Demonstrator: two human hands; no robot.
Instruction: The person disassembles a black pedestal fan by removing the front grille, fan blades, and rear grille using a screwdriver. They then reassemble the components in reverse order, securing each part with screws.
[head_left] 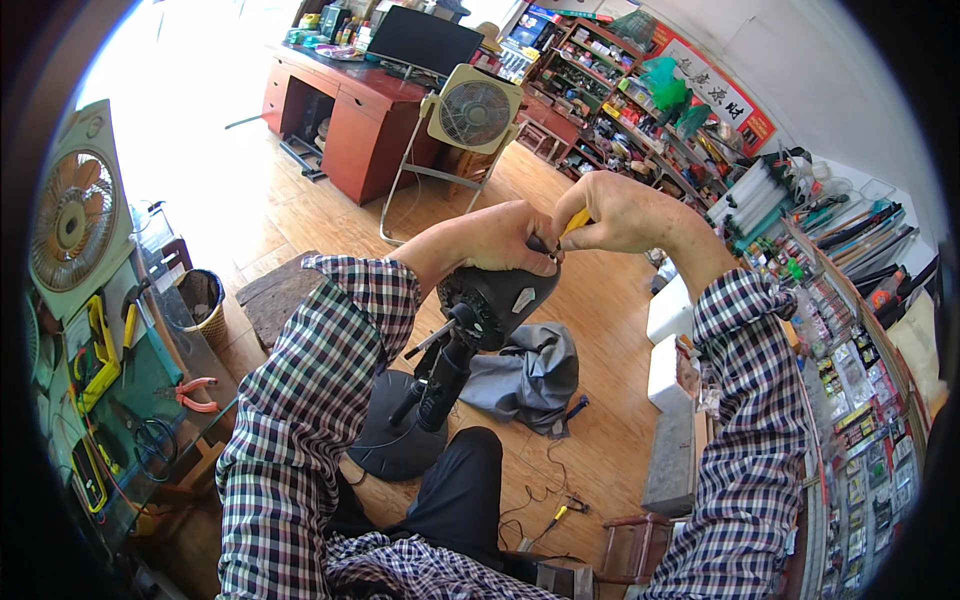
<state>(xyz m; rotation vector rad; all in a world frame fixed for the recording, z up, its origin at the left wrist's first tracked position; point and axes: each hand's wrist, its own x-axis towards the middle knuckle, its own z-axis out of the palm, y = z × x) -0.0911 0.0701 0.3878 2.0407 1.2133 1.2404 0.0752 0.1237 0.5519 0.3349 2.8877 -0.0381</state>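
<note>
In front of me stands a black pedestal fan without blades or guard, its motor housing (515, 296) tilted up on a short post (440, 385) above a round black base (385, 440). My left hand (510, 240) is closed over the top end of the housing, its fingertips pinching near the tip. Close beside it, my right hand (615, 220) is closed around a yellow-handled tool (576, 221). The tool's working end points at the spot by my left fingers and is mostly hidden, so its kind cannot be made out.
Left of me, a workbench carries red-handled pliers (192, 393), wires and a box fan (75, 225). A grey cloth (525, 380) lies on the floor behind the post. Ahead are a red desk (375, 130) and another fan (472, 110). Shelves and a display case (865, 440) line the right.
</note>
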